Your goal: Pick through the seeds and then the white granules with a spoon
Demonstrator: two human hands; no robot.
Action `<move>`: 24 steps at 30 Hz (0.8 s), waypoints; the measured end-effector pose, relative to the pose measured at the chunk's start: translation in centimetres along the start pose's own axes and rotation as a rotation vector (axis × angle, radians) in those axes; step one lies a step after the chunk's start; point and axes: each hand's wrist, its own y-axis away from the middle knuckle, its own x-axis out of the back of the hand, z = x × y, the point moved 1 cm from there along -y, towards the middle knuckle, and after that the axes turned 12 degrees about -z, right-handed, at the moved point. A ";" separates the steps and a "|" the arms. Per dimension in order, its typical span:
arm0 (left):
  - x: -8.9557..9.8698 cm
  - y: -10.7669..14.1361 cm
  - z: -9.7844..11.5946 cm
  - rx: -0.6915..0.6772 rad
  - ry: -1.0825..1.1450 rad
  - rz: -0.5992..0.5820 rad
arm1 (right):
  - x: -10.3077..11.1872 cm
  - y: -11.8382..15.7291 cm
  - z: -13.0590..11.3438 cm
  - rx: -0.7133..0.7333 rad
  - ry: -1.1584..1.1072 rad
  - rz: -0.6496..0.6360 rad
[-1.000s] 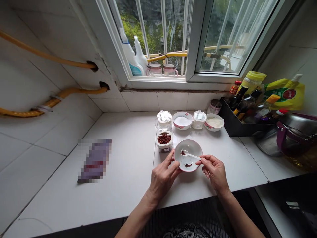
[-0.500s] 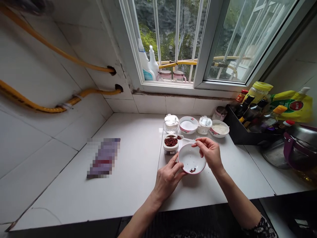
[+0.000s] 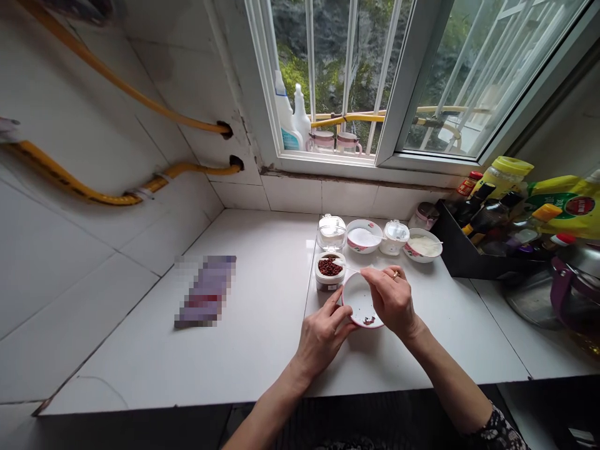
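Note:
My left hand [image 3: 323,337] grips the left rim of a white bowl [image 3: 359,297] with a pink edge, tilted slightly on the counter. A few dark red bits lie at the bottom of that bowl. My right hand [image 3: 392,299] reaches over the bowl's right side, its fingers pinching the thin handle of a small white spoon [image 3: 352,270]. The spoon's head is at the mouth of a small jar [image 3: 329,286] filled with reddish-brown peppercorns [image 3: 328,267]. Right behind the jar is a clear lid [image 3: 331,232]. Part of the bowl is hidden by my right hand.
At the back stand a flowered bowl of white granules [image 3: 364,238], a small clear-lidded jar [image 3: 395,237] and another flowered bowl [image 3: 422,245]. To the right are a black box of bottles [image 3: 462,259] and a metal pot [image 3: 529,297]. A blurred purple packet [image 3: 206,292] lies on the left.
My right hand has turned so its back shows. The spoon, which held peppercorns above the jar, now has its head lower at the peppercorns and looks white. The view has shifted slightly.

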 end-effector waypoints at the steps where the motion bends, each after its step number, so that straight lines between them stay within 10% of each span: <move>1: 0.0 0.0 0.0 0.002 -0.009 0.004 | 0.5 0.3 -0.1 -0.030 -0.025 0.031; 6: 0.0 0.0 0.0 -0.023 -0.062 0.048 | 3.0 2.9 0.4 -0.208 -0.071 0.098; 18: 0.3 0.1 0.7 -0.201 -0.217 0.147 | 4.0 5.7 -0.6 -0.081 -0.006 -0.176; 24: 0.1 0.3 0.7 -0.235 -0.301 0.126 | 5.2 6.1 0.1 -0.337 0.038 -0.194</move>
